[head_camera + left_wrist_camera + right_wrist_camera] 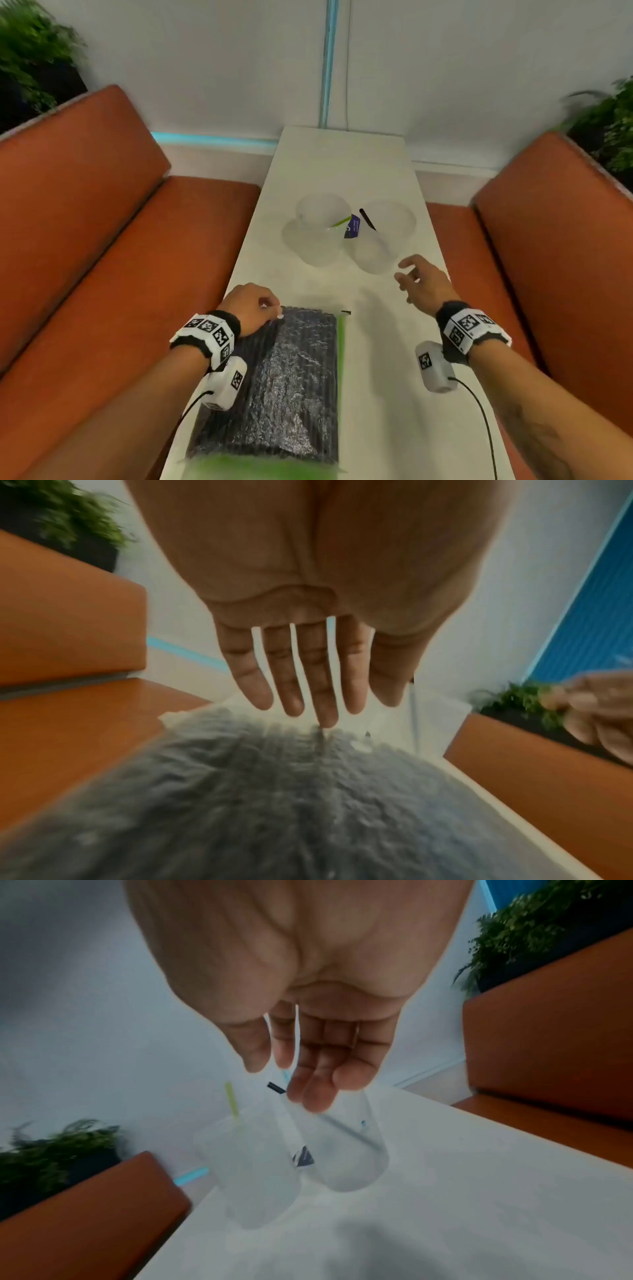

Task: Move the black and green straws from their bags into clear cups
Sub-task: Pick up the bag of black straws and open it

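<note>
Nearest, the bag of black straws (274, 387) is lying nearly full on the table (387, 394), over a green bag (260, 471). The left hand (251, 308) is touching its far end; whether the fingers are pinching anything I cannot tell. The right hand (423, 282) is hanging empty, fingers loosely spread. Farther off, the two cups (322, 228) are each holding one straw, so I judge most of the work is waiting.

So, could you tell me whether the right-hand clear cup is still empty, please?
Not empty: the right-hand clear cup stands upright with one black straw leaning inside, its tip above the rim.
</note>
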